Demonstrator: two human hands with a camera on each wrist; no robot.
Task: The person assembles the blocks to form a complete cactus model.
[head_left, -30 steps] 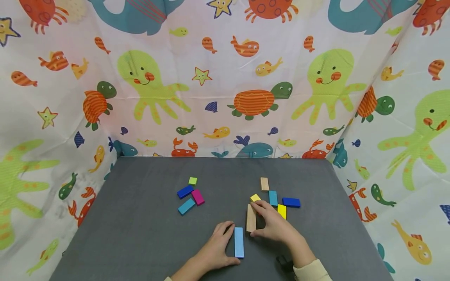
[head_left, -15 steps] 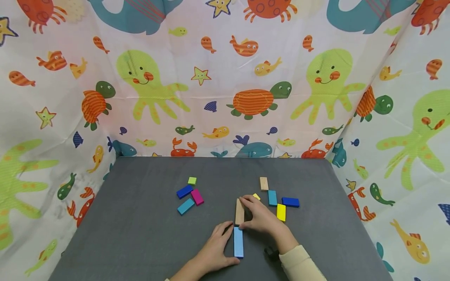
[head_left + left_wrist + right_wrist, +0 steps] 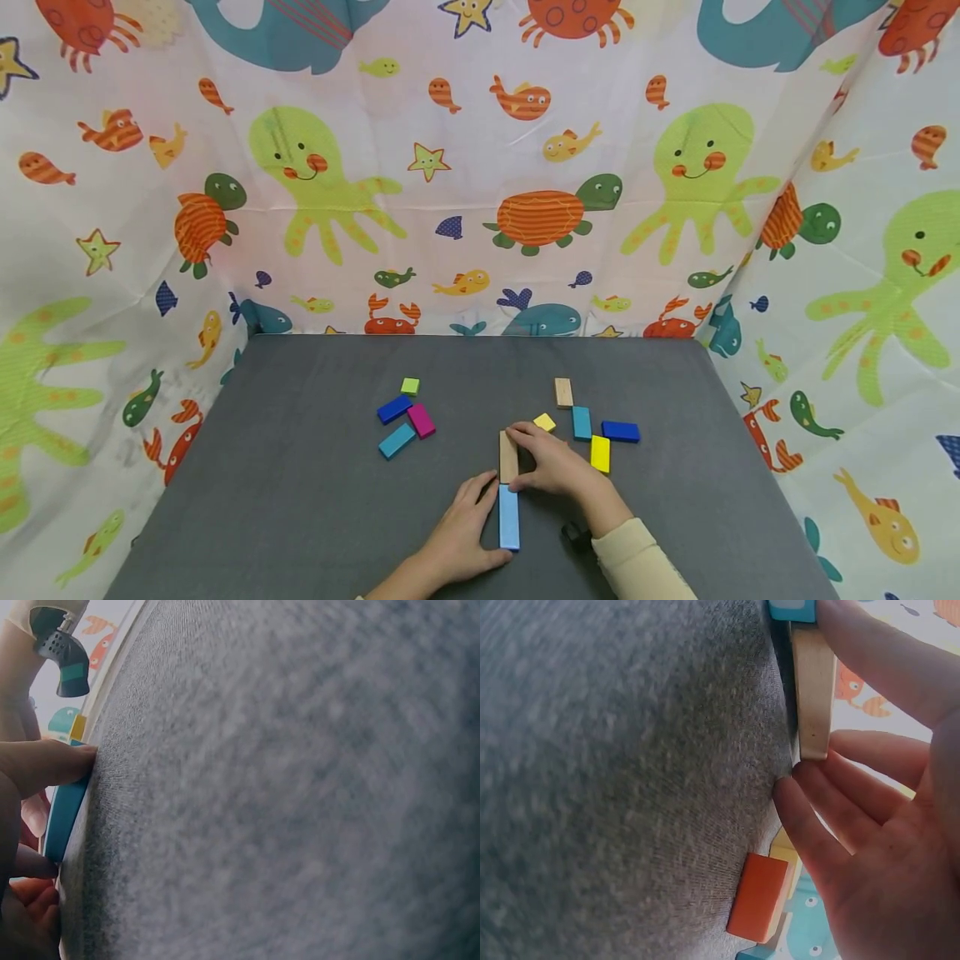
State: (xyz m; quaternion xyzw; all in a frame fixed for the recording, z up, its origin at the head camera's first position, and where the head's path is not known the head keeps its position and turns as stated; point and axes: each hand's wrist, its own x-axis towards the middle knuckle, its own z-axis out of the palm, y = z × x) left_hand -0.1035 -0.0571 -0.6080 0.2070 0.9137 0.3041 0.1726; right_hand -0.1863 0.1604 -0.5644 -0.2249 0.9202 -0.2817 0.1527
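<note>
Where curtain meets table: sea-animal curtain (image 3: 480, 154) rises behind the grey table (image 3: 300, 500).
Left hand (image 3: 467, 537): thumb at near end, fingers at far end, gripping light blue block (image 3: 509, 518) lengthwise.
Right hand (image 3: 557, 464): thumb and fingertips pinch long wooden block (image 3: 508, 457) end to end.
Light blue block: flat, centre front of table.
Long wooden block: just beyond, in line; ends touching or nearly so.
Smaller pieces, right: short wooden block (image 3: 563, 392), teal block (image 3: 581, 423), dark blue block (image 3: 621, 432), yellow block (image 3: 600, 454).
Smaller pieces, left: magenta block (image 3: 422, 422) among blues.
Smallest: green cube (image 3: 410, 387), back of left group.
</note>
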